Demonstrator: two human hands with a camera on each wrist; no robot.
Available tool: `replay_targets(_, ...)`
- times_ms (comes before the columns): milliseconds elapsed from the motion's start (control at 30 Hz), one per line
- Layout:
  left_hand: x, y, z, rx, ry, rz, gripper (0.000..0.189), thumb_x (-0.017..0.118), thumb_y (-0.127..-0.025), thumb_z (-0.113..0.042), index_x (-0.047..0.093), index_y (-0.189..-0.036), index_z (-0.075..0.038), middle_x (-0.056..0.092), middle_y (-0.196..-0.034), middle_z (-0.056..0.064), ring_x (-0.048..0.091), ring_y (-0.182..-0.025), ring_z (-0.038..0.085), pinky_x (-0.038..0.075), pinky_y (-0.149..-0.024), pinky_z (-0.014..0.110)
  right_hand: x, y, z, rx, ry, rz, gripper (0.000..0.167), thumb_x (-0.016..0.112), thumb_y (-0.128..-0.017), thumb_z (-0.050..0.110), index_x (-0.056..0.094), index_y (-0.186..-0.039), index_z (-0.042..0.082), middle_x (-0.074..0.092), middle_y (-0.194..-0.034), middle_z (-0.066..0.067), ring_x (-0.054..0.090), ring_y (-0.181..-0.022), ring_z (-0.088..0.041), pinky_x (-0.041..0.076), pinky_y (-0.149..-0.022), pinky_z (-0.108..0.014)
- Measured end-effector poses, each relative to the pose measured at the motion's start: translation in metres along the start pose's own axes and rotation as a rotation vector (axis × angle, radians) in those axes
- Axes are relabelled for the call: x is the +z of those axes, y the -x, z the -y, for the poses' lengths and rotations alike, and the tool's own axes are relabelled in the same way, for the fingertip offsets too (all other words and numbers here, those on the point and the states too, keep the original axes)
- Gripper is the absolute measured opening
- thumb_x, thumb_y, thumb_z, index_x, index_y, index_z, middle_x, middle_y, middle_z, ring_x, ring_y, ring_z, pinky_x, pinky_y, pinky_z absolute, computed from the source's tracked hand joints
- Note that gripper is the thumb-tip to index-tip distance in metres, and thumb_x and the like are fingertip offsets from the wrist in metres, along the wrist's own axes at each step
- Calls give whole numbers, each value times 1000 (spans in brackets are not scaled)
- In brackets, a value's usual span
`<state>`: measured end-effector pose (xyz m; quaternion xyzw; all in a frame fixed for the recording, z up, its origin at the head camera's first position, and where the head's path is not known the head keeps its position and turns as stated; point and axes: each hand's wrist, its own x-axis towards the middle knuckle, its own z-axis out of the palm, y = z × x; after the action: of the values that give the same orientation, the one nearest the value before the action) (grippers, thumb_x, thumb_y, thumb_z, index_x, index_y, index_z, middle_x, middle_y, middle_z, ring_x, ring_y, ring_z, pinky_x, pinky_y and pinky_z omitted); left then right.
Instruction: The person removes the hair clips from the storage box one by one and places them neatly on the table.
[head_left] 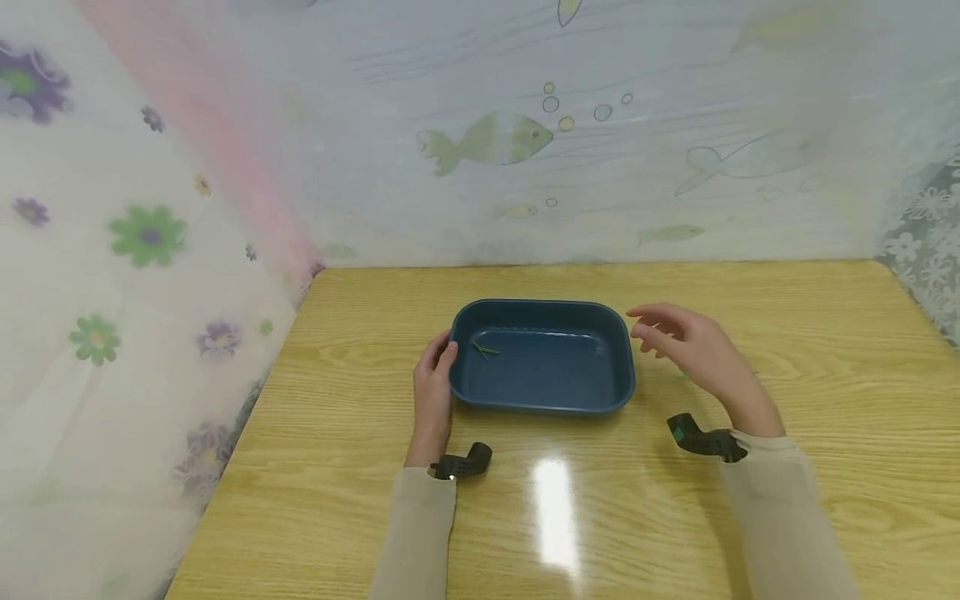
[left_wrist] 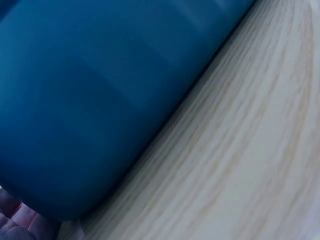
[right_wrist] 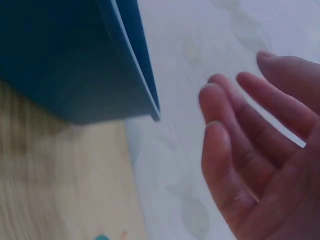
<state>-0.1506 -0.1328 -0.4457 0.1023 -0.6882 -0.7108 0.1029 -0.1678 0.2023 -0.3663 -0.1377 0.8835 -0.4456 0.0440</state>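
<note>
A dark blue rectangular plastic basin (head_left: 542,400) with rounded corners stands on the wooden table. A few thin green stems (head_left: 486,350) lie in its left part. My left hand (head_left: 432,383) grips the basin's left side, thumb at the rim and fingers along the outer wall. In the left wrist view the basin's wall (left_wrist: 100,100) fills much of the picture, with part of the hand at the lower left corner. Off the basin's right rim, my right hand (head_left: 701,350) hovers with loosely bent, parted fingers and nothing held. The right wrist view shows that hand (right_wrist: 260,155) apart from the basin (right_wrist: 75,75).
A small green bit (head_left: 682,376) lies on the table (head_left: 337,433) below the right hand. Behind the table hangs a fish-patterned curtain (head_left: 637,183), and a flowered one (head_left: 142,317) hangs at the left. Each wrist carries a black camera mount (head_left: 703,438).
</note>
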Motion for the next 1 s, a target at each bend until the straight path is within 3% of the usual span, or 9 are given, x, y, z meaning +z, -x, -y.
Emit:
replay_targets(200, -1, -1, 1, -9, -18, 7, 36, 54, -87, -41, 54, -119, -24, 52, -119, -8, 44, -113, 6, 32, -97, 28, 6, -7, 7, -23, -48, 49, 37, 52, -88, 40, 55, -119, 20, 62, -101, -1, 58, -81, -19, 46, -67, -34)
replay_targets(467, -2, 0, 0, -16, -2, 21, 35, 53, -89, -37, 54, -120, -22, 52, -121, -7, 43, -114, 7, 32, -97, 28, 0, -20, 21, -59, 57, 74, 31, 51, -86, 47, 57, -112, 31, 63, -92, -1, 57, -76, -13, 43, -68, -37)
replay_targets(733, 1, 10, -21, -19, -12, 40, 36, 49, -92, -27, 50, -125, -12, 50, -123, 0, 43, -115, 11, 32, -98, 30, 0, -34, 37, -74, 126, 135, 32, 49, -84, 53, 56, -111, 36, 61, -91, 7, 59, -81, -16, 43, -71, -36)
replay_targets(1000, 0, 10, -21, -18, -10, 34, 36, 50, -92, -28, 51, -124, -13, 51, -122, -1, 43, -114, 10, 32, -97, 29, 10, -51, 44, -105, 167, 217, 44, 49, -83, 54, 56, -117, 26, 61, -94, 6, 58, -78, -11, 46, -68, -32)
